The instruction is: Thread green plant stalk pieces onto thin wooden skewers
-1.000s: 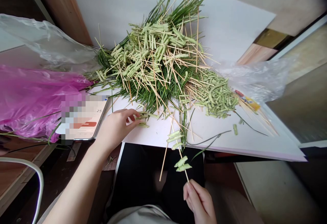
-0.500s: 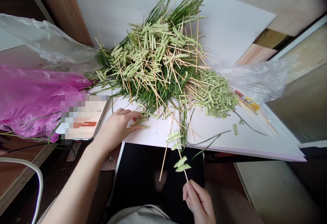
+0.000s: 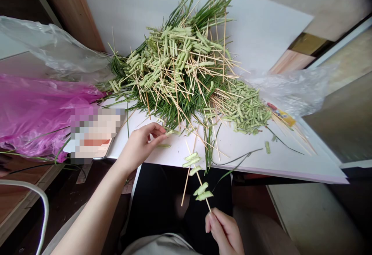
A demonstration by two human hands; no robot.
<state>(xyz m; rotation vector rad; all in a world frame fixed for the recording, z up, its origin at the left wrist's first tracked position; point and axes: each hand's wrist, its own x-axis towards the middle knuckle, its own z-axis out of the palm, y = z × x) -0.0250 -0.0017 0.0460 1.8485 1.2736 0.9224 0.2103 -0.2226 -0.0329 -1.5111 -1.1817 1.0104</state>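
My right hand [image 3: 224, 230] pinches the lower end of a thin wooden skewer [image 3: 198, 176]. Several short green bean pieces [image 3: 201, 188] are threaded across it in two groups, with bare wood between them, and its tip points up and left. At the table's front edge, my left hand [image 3: 144, 142] has its thumb and fingers closed on a cut green bean piece [image 3: 172, 132]. Another piece [image 3: 164, 145] lies on the white tabletop below those fingers. One loose skewer [image 3: 186, 183] sticks out over the edge, behind the held one.
A heap of loaded bean skewers [image 3: 174, 61] lies over long green stalks [image 3: 171, 111]. To its right are loose cut beans [image 3: 250, 109] and bare skewers [image 3: 299, 133]. A phone [image 3: 101, 152] and pink plastic bag [image 3: 43, 107] lie left; clear plastic [image 3: 299, 88] lies right.
My left hand has shifted slightly right and now pinches a bean piece. The skewer in my right hand has swung left at its tip, and that hand has dropped a little.
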